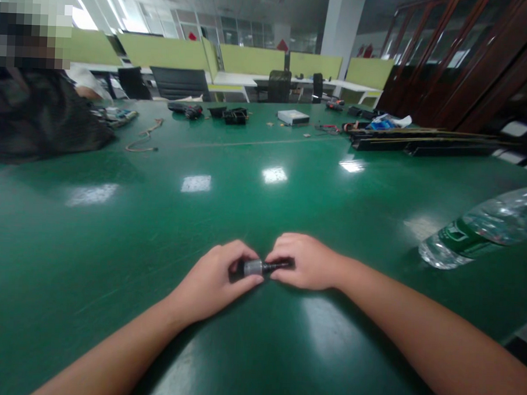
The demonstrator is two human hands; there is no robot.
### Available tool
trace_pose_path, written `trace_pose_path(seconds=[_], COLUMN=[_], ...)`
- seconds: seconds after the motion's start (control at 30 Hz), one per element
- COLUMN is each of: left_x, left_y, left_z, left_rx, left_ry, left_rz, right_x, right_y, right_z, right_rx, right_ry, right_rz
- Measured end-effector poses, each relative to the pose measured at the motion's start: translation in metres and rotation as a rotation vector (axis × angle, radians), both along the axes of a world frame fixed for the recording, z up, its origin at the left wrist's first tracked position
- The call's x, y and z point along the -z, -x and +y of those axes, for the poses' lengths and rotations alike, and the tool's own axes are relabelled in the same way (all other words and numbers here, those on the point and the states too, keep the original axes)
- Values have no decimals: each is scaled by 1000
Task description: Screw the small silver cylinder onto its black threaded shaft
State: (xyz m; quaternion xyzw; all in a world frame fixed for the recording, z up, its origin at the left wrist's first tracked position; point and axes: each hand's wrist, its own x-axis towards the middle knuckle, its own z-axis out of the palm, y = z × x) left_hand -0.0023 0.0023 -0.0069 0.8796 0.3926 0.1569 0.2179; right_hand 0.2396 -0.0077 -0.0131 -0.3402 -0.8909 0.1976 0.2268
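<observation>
A small dark cylinder with a grey band and a narrow black end lies sideways between my hands, low over the green table. My left hand is closed round its thicker part, thumb and forefinger along the grey band. From the other side, my right hand pinches the thin black end with curled fingers. Whether the thin end is a separate piece, I cannot tell. Part of the cylinder is hidden inside my left palm, and the tip of the thin end is in shadow under my right fingers.
A clear plastic bottle with a green label lies at the right. Long black strips, a silver box, dark devices and a cable are along the far side. A dark bag stands at the left, near a person.
</observation>
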Motion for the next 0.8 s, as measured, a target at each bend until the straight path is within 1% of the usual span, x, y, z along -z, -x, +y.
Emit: trace_pose_path(seconds=[0.23, 0.8], left_x=[-1, -3], left_y=[-3, -4], left_z=[-1, -2], left_rx=[-18, -29], left_ry=[1, 2], left_rz=[-8, -17], right_x=[4, 2], right_y=[3, -1], right_z=[1, 0], right_rx=[3, 12], right_ry=[-33, -67], right_rz=[4, -49])
